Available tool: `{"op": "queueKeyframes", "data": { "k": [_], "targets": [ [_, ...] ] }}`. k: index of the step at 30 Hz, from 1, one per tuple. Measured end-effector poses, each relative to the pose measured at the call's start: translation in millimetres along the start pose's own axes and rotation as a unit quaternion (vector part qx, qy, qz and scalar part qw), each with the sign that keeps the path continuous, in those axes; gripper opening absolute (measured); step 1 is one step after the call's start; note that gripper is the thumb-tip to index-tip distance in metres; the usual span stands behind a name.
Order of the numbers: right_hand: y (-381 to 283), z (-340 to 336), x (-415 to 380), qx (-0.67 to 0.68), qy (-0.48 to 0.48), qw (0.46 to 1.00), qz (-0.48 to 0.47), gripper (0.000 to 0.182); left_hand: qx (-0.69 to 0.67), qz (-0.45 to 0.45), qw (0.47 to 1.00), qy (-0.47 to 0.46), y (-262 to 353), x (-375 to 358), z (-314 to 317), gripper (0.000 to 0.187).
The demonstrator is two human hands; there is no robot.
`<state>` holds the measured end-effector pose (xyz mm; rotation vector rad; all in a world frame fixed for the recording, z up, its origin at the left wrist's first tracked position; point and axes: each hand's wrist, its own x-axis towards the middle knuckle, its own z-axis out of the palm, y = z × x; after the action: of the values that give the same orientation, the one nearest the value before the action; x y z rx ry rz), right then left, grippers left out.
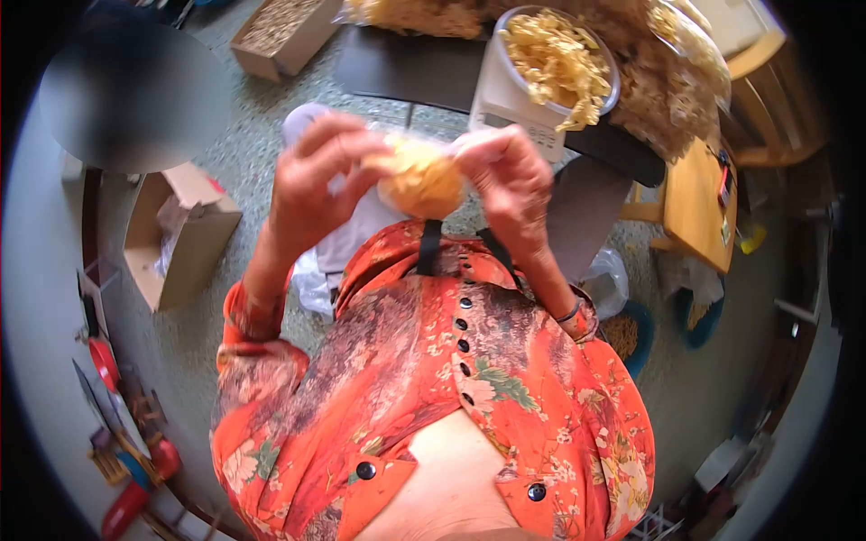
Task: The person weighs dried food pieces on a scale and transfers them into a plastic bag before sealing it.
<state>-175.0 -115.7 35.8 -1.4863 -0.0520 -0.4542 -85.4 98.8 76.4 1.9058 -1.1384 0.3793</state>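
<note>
A small clear plastic bag (422, 183), filled with yellow-orange dried pieces, hangs between my hands above my lap. My left hand (314, 176) pinches the bag's upper left edge, its fingers blurred by motion. At the upper right corner, my right hand (511, 185) grips the bag between thumb and curled fingers. Just beyond my right hand, a round clear tub (615, 88) holds frilly yellow dried pieces (555, 63) that look like dried fungus. The tub sits on a white kitchen scale (514, 126) with buttons along its near side.
Large clear bags of dried pieces (631, 68) lie behind the tub. A cardboard box (194, 248) stands open at left, another box (287, 32) at the back. A wooden stool (699, 207) and blue baskets (639, 341) are on the right. A blurred round patch hides the upper left.
</note>
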Motion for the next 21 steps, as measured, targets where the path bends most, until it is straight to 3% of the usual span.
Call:
{"op": "queueKeyframes", "data": {
  "k": [2, 3, 5, 7, 8, 11, 15, 17, 21],
  "targets": [
    [-10, 7, 18, 0.071, 0.013, 0.997, 0.001, 0.011, -0.048, -0.038, 0.996, 0.058, -8, 11, -13, 0.04],
    [-12, 8, 27, 0.09, 0.01, 0.996, -0.011, 0.012, -0.04, -0.062, 0.995, 0.071, -15, 15, -19, 0.061],
    [-22, 9, 41, 0.075, 0.024, 0.997, -0.015, 0.013, -0.213, -0.039, 0.973, 0.074, -42, 23, -19, 0.086],
    [-27, 10, 53, 0.105, 0.023, 0.994, -0.016, 0.014, -0.318, -0.079, 0.944, 0.034, -52, 31, -9, 0.104],
    [-27, 10, 58, 0.102, 0.02, 0.994, -0.024, 0.014, -0.425, -0.106, 0.899, 0.003, -56, 30, 0, 0.107],
    [-31, 11, 72, 0.121, 0.032, 0.992, -0.036, 0.014, -0.571, -0.144, 0.806, -0.051, -46, 27, 15, 0.105],
    [-38, 17, 86, 0.147, 0.079, 0.985, -0.041, 0.015, -0.506, -0.187, 0.84, -0.052, -25, 32, 16, 0.1],
    [-35, 17, 96, 0.163, 0.03, 0.983, -0.076, 0.015, -0.514, -0.173, 0.839, -0.036, -31, 40, 20, 0.09],
    [-46, 24, 95, 0.12, 0.031, 0.987, -0.101, 0.043, -0.561, -0.168, 0.81, 0.035, -26, 52, 14, 0.072]
  ]
}}
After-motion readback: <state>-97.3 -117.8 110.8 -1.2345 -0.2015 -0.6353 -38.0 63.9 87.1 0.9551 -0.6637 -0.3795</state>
